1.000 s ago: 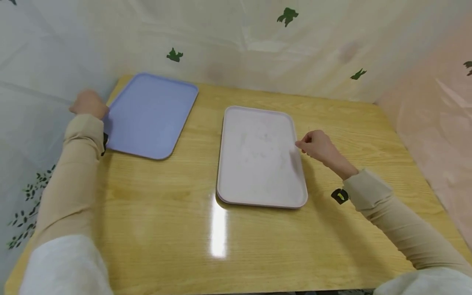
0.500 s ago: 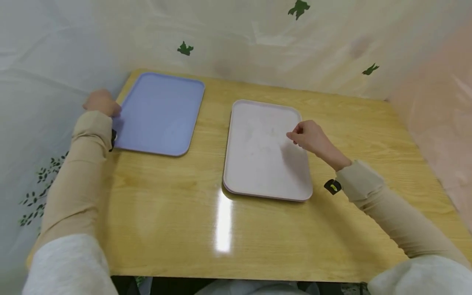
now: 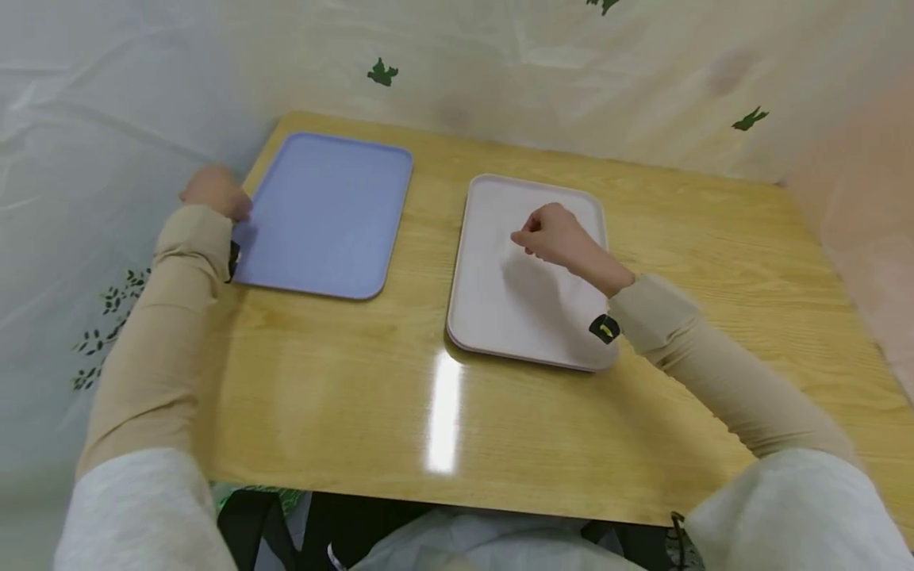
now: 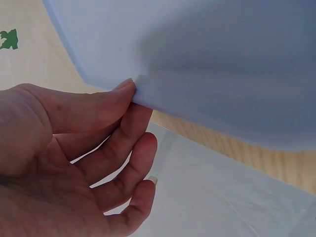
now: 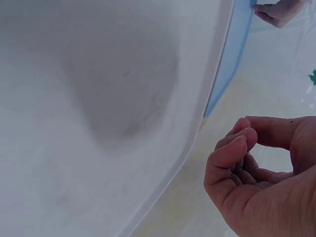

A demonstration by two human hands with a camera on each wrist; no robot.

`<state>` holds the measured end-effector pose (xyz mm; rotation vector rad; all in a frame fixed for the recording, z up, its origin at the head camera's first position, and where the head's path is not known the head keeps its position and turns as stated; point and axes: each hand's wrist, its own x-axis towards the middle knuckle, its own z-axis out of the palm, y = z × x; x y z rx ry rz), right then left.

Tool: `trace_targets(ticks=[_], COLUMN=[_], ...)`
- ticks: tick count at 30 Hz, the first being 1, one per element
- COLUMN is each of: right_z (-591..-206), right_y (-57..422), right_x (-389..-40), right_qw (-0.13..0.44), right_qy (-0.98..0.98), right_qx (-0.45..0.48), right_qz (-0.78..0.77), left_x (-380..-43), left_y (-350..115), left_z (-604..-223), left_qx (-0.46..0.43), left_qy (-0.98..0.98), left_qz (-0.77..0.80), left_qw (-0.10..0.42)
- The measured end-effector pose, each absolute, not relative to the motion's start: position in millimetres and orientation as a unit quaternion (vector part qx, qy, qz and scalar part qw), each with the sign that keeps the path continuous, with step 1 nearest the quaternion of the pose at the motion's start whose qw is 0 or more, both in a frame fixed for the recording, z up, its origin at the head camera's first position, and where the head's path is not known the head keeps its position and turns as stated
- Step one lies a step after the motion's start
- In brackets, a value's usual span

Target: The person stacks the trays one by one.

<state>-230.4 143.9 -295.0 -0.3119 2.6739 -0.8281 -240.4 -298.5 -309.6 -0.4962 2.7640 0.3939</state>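
Note:
At the table's back left lies a blue tray (image 3: 321, 214). My left hand (image 3: 216, 193) is at its left edge; in the left wrist view the thumb and forefinger pinch the rim of the blue tray (image 4: 222, 89), with the other fingers curled below. A pale pinkish-white tray (image 3: 493, 309) sits to the right, and a second edge shows under its front left corner. Over that pale tray hovers my right hand (image 3: 560, 238), casting a shadow on it. Its fingers are curled with the thumb tip against them, and nothing is held, as the right wrist view shows.
The wooden table (image 3: 343, 396) has a strip of bare surface between the two trays. Behind it hangs a pale sheet (image 3: 485, 79) with green leaf shapes, which also runs along the left side. A light glare marks the table front.
My right hand has moved left, from the pale tray's right edge to over its middle. The left hand stays at the blue tray's left edge. The head view has shifted.

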Motion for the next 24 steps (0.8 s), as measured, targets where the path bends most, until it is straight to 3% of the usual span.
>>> trace_targets(ticks=[24], right_z=[-295], right_y=[14], right_x=[-263], right_qw=[0.181], right_qy=[0.909], right_qx=[-0.156], right_qz=[-0.34], left_x=[-230], left_y=[-277], left_z=[-304], left_qx=[-0.183], left_qy=[0.961], left_qz=[0.134], left_qw=[0.16])
